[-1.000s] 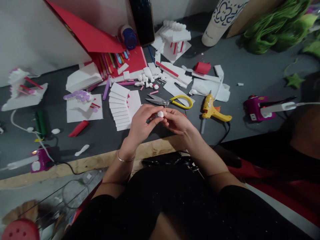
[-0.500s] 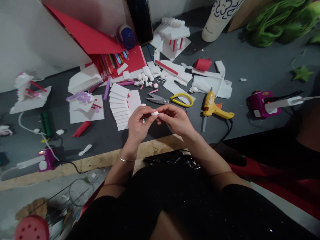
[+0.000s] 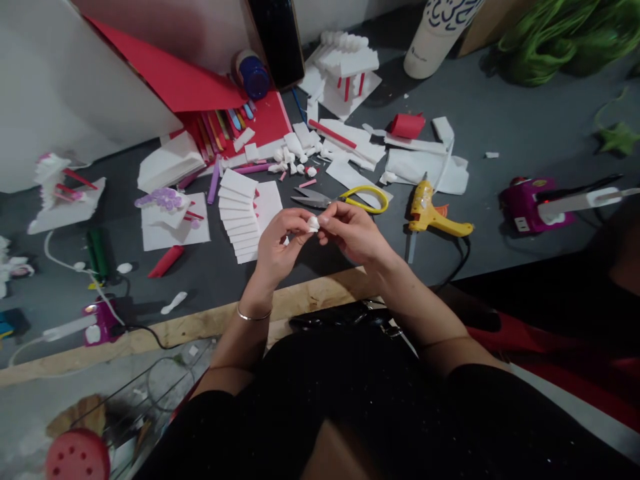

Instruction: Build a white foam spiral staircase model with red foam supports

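White lump (image 3: 313,225) sits between the fingertips of both hands, held up over the near part of the dark table (image 3: 480,120). The left hand (image 3: 279,245) has its thumb and forefinger closed on one side of the lump, the other fingers curled; a thin bracelet (image 3: 254,317) rings that wrist. The right hand (image 3: 354,233) pinches the lump from the other side, its fingers bent and close together. Just beside the left hand, a fan of white strips (image 3: 239,217) lies on a white card (image 3: 271,200). Scissors (image 3: 350,198) with yellow handles lie just beyond the hands, blades slightly parted and pointing left. Small white pieces (image 3: 293,157) are heaped farther back, and a yellow glue gun (image 3: 425,215) rests to the right, nozzle away from the person. Behind the heap, a white model (image 3: 353,61) stands on red posts (image 3: 347,90); to the left, a purple-topped model (image 3: 163,198) sits near a red roll (image 3: 167,261).
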`<state>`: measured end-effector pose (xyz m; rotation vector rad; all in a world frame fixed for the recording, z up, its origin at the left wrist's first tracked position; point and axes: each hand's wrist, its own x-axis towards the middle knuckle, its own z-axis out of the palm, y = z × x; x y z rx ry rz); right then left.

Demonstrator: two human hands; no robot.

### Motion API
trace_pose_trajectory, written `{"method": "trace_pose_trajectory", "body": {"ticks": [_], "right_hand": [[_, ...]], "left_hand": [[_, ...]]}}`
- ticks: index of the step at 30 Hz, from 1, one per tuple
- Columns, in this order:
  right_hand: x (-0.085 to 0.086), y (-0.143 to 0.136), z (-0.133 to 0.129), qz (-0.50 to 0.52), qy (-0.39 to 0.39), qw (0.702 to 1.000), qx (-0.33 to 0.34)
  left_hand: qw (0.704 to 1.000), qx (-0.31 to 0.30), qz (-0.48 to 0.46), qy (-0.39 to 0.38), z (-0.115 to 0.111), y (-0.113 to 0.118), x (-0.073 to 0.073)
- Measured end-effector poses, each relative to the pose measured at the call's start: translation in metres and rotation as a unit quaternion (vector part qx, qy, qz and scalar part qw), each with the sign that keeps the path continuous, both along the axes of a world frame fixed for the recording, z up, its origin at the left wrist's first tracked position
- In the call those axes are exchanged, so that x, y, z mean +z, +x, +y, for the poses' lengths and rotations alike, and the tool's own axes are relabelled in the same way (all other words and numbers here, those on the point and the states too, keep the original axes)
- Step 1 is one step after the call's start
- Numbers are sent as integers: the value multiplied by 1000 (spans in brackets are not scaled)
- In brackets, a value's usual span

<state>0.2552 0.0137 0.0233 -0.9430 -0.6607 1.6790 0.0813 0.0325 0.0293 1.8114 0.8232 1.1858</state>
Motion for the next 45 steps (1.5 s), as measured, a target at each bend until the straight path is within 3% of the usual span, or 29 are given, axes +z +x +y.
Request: {"method": "trace_pose_trajectory", "body": {"ticks": [5,8,14,19,21,24,26,28,29,32,35,38,40,42,44,45], "right_hand": [[-4,-4,3,-61,51,996,-33],[-4,-4,4,-106,70,991,-28],[-10,-6,8,-167,86,982,-17],[-13,1,9,-265,118,957,4],[-7,20,5,-377,148,914,-16],[6,69,-13,-591,169,786,-69],[10,105,-30,-709,116,691,-80],[9,133,-46,-783,14,620,-42],[5,142,-53,-798,-35,602,-23],[-9,150,-65,-802,-79,592,10],[-17,147,-69,-800,-86,594,-23],[-10,147,-67,-763,-49,641,-72],[0,148,-63,-699,-13,705,-116],[12,143,-55,-594,22,788,-160],[21,130,-42,-450,56,875,-168],[24,120,-34,-372,66,916,-137]], "left_hand": [[991,2,-49,-124,1,-1,-4],[988,22,-33,-150,4,-3,-6],[989,11,131,-64,12,-12,4],[984,29,169,-37,13,-12,6],[986,50,146,-60,15,-11,1],[986,77,94,-118,21,-11,-13],[983,89,63,-149,27,-10,-24],[979,104,32,-171,34,-7,-35],[977,113,16,-180,37,-5,-39],[969,142,-29,-200,43,1,-46],[963,148,-64,-217,46,4,-47],[954,156,-88,-240,49,4,-48],[949,165,-102,-247,50,5,-49],[948,170,-121,-241,51,7,-50],[948,175,-132,-230,52,10,-51],[948,180,-134,-226,52,12,-52]]}}
